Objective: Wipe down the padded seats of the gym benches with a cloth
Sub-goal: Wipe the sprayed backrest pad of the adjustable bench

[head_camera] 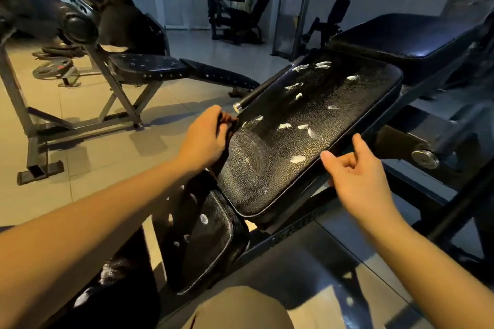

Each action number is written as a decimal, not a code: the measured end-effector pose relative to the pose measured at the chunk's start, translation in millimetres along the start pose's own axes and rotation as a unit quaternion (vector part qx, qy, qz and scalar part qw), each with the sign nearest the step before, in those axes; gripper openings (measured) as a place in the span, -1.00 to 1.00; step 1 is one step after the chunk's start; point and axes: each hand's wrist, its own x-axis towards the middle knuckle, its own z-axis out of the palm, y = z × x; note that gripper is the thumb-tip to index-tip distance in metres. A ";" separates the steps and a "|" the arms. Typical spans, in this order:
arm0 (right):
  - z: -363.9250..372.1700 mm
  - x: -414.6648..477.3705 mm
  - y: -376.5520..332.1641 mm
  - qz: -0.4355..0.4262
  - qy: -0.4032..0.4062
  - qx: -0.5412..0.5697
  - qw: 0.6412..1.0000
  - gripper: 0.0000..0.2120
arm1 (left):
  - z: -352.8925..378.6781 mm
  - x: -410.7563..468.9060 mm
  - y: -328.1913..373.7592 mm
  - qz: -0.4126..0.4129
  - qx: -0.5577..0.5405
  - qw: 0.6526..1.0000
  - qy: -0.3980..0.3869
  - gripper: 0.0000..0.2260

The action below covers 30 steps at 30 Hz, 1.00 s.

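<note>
beside the seat [307,147], left hand [203,141] grips cloth [230,122].

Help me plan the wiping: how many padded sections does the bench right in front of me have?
3: the small near pad at the bottom, also spotted; the white-spotted middle pad; the far pad at upper right. More may lie past the frame's edge.
</note>
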 end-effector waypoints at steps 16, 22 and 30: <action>11.1 0.0 4.6 -0.016 0.044 0.013 0.999 -0.17 | -2.9 7.7 3.7 0.012 0.050 0.998 -0.041 -0.91; 5.1 4.3 7.5 -0.016 0.033 0.013 0.999 -0.16 | -1.0 -60.7 40.5 0.256 -0.050 0.958 -0.115 -0.75; 5.4 0.4 1.5 -0.020 0.031 0.029 0.999 -0.16 | 6.8 5.3 -4.8 0.075 0.011 0.997 -0.012 -0.84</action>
